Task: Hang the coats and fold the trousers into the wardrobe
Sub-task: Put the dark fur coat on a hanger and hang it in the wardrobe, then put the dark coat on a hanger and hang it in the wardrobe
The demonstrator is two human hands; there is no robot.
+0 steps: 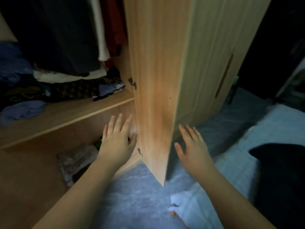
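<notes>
Both the left hand [118, 139] and right hand [192, 147] are spread, empty, flanking the wardrobe door [155, 100]; stiff, likely swings easily; push its edge.

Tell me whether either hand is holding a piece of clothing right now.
No. The left hand and the right hand are both open with fingers spread, either side of the wardrobe door, holding nothing.

Two bare forearms and hands [118, 139], sleeveless to the frame edge, no jewellery.
</notes>
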